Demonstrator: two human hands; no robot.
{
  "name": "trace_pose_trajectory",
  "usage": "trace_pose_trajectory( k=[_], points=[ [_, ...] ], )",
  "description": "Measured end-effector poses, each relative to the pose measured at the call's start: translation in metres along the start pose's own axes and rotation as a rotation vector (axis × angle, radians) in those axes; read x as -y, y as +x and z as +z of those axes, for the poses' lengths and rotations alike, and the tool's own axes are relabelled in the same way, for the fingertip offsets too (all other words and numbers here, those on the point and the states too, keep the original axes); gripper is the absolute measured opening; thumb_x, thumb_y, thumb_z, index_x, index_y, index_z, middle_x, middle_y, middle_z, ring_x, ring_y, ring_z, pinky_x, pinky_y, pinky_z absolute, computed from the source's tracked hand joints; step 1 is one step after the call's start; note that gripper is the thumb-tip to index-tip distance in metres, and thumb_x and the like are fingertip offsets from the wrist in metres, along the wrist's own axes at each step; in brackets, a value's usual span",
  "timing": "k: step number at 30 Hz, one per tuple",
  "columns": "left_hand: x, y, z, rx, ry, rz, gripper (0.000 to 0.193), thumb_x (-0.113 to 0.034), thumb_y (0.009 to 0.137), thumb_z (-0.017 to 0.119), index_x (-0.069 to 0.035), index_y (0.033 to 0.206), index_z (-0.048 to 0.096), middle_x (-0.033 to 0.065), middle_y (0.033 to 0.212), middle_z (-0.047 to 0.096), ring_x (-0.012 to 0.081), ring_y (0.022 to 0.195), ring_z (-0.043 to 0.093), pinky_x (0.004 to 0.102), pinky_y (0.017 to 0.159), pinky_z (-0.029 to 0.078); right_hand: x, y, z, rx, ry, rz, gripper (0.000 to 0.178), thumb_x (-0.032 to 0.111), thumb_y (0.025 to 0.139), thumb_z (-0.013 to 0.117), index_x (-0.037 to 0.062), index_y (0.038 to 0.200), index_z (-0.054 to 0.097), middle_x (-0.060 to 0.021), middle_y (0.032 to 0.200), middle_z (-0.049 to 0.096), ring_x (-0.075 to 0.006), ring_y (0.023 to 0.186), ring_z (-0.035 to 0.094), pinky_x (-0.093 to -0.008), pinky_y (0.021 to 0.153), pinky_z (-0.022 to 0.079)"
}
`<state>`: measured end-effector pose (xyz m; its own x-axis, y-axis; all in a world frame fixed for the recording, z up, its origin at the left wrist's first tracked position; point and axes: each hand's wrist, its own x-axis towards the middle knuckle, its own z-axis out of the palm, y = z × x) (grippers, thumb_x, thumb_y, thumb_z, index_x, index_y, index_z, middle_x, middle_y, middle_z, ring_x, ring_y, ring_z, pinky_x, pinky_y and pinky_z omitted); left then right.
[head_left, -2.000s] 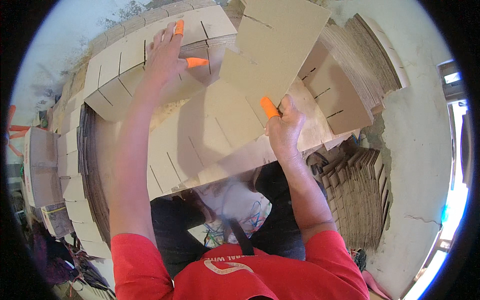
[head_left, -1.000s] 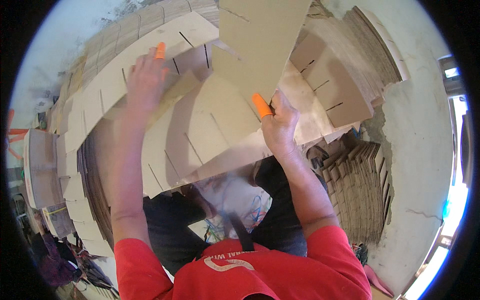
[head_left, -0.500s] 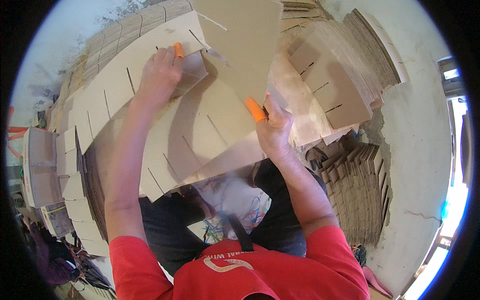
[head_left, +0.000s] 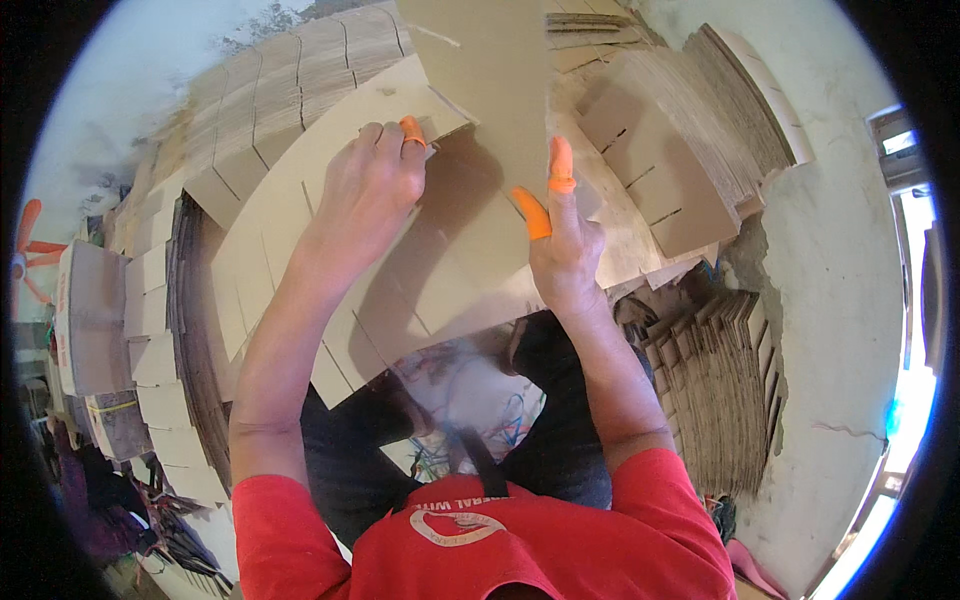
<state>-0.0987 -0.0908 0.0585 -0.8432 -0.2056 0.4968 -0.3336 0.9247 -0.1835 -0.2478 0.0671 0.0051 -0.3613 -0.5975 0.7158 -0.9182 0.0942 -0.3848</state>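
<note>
My left hand [head_left: 372,185], an orange finger cot on one finger, is closed on the far edge of a long slotted cardboard sheet [head_left: 290,215] lying across my lap. A second cardboard sheet [head_left: 485,80] stands up at the top centre, its edge close to the slots by my left hand. My right hand [head_left: 570,240] has orange cots on thumb and index finger. Its thumb lies against the standing sheet's lower part, and the index finger stretches along the right edge. The remaining right fingers are hidden.
Stacks of slotted cardboard [head_left: 290,75] rise at the far left, with another stack [head_left: 660,150] at the far right. Layered cardboard [head_left: 715,390] leans beside my right arm, near the wall [head_left: 830,330]. A carton [head_left: 95,320] and an orange fan [head_left: 30,250] are at left.
My left hand has moved right and slightly nearer, along with the long sheet. My right hand has shifted slightly right, its index finger now straighter. The standing sheet looks narrower.
</note>
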Motion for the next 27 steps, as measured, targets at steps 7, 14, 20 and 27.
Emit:
trace_pose_trajectory(
  k=[7,14,20,27],
  points=[
    [-0.019,0.001,-0.018,0.023,-0.127,0.061,0.024,-0.004,0.073,0.061,0.005,0.094,0.062,0.0144,0.086,0.061,0.0261,0.084,0.061,0.0344,0.068,0.055,0.008,-0.005,-0.011,0.068,0.009,-0.033,0.072,-0.005,0.083,0.069,0.0093,0.147,0.039,-0.0164,0.09,0.067,-0.0284,0.072,0.066,-0.0362,0.056,0.052],
    [-0.042,-0.003,-0.034,0.135,-0.651,-0.123,0.034,-0.021,0.08,0.071,0.007,0.1,0.066,0.015,0.078,0.064,0.0249,0.077,0.065,0.0357,0.065,0.052,0.011,0.01,-0.031,0.293,-0.257,0.012,0.06,-0.002,0.08,0.063,0.0107,0.137,0.048,-0.0136,0.07,0.061,-0.0341,0.059,0.06,-0.041,0.051,0.047],
    [0.055,0.02,0.008,0.263,-0.603,-0.379,0.042,-0.026,0.076,0.081,0.002,0.104,0.068,0.0192,0.08,0.068,0.0296,0.077,0.067,0.0357,0.066,0.051,0.012,0.014,-0.033,0.436,-0.304,0.002,0.047,-0.001,0.078,0.056,0.0019,0.124,0.044,-0.0155,0.067,0.061,-0.035,0.059,0.065,-0.0428,0.048,0.049],
    [0.081,0.024,0.117,0.138,0.013,-0.297,0.042,-0.012,0.08,0.072,-0.004,0.117,0.053,0.014,0.104,0.063,0.0309,0.112,0.054,0.0452,0.091,0.044,0.012,0.005,-0.033,0.398,-0.211,-0.009,0.051,-0.001,0.078,0.056,0.0043,0.128,0.044,-0.0165,0.07,0.062,-0.0361,0.06,0.064,-0.0451,0.048,0.049]
  ],
)
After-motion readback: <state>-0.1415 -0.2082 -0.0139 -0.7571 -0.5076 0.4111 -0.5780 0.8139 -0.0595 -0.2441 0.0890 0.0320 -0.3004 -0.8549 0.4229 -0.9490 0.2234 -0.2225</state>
